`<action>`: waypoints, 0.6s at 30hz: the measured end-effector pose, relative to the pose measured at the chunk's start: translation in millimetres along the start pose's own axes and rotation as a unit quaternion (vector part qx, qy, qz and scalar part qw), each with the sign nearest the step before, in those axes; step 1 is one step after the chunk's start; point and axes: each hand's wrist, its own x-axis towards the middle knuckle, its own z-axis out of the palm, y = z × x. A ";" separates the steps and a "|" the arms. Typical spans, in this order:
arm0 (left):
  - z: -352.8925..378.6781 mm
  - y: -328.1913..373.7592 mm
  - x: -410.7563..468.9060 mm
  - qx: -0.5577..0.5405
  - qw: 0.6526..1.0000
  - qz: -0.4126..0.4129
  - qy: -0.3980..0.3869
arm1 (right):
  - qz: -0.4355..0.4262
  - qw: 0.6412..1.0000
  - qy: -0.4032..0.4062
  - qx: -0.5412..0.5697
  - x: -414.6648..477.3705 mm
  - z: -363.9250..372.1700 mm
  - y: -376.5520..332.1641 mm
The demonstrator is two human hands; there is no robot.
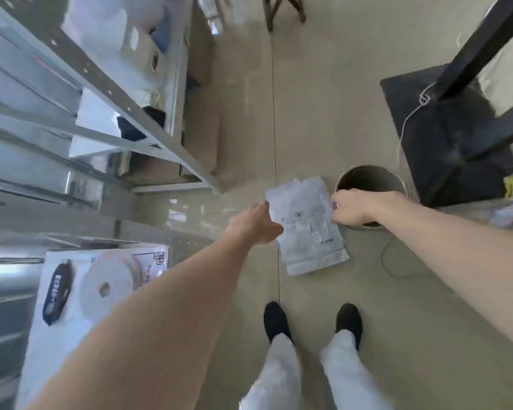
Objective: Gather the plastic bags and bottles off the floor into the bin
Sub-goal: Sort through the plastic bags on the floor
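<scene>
Both hands grip a flat translucent white plastic bag (307,226): left hand (256,221) pinching its left edge, right hand (354,207) closed on its right edge, beside the round metal bin (370,179).

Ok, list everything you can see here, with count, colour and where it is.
bag: one, white, held up between both hands, beside the bin
bin: one, metal, round, on the floor at right
shelves: grey metal, at left
box: one, white printed, lower left
stand: black, upper right
cord: one, white, on the stand
shoes: two, black, bottom centre
left hand: grips the bag's left edge
right hand: grips its right edge
</scene>
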 end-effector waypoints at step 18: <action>334.7 -79.9 267.0 -0.208 0.977 -0.043 -0.013 | 0.082 0.995 0.046 0.046 292.5 300.3 152.2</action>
